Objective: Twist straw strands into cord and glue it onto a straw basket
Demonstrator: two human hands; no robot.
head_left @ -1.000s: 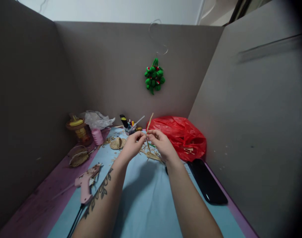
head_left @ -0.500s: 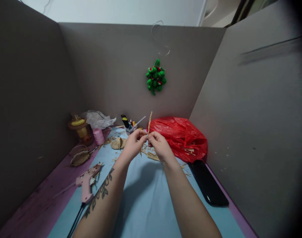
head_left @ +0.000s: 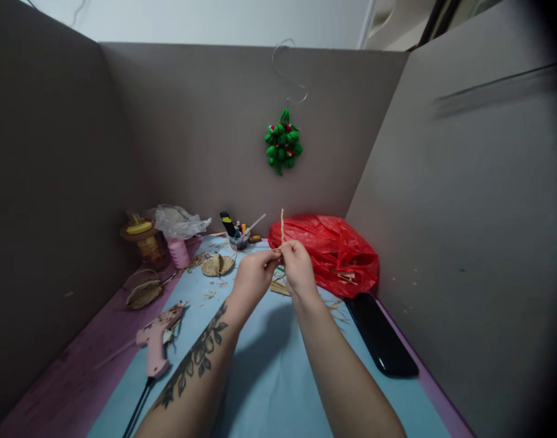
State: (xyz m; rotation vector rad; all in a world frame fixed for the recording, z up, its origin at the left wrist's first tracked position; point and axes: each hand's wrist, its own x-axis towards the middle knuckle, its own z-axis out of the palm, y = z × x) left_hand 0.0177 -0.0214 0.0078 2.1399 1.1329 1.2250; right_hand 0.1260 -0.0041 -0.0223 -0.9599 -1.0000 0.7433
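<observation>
A thin, straw-coloured braided strand point(head_left: 282, 225) stands upright above my fingers, its lower part hidden by them. My right hand point(head_left: 296, 263) pinches it near its base. Close beside, touching the right fingers, my left hand point(head_left: 256, 271) is closed in a pinch at the strand's lower end. Both hands are held above the blue cloth point(head_left: 269, 365). Beneath and behind them lies a small bundle of flat straw strips point(head_left: 280, 288). To the left of my left hand rests a round woven straw piece point(head_left: 218, 265) with a raised middle.
A pink glue gun point(head_left: 157, 340) lies at left, its cord running toward me. Behind stand a pink thread spool point(head_left: 178, 253), a clear plastic bag point(head_left: 180, 222) and a cup of tools point(head_left: 238, 241). At right are a red plastic bag point(head_left: 333, 249) and a black glossy case point(head_left: 382, 336).
My left hand has turned, its back now more toward me, with its fingers closer against the right hand. The strand has gone from slightly tilted to nearly upright. The view has shifted slightly.
</observation>
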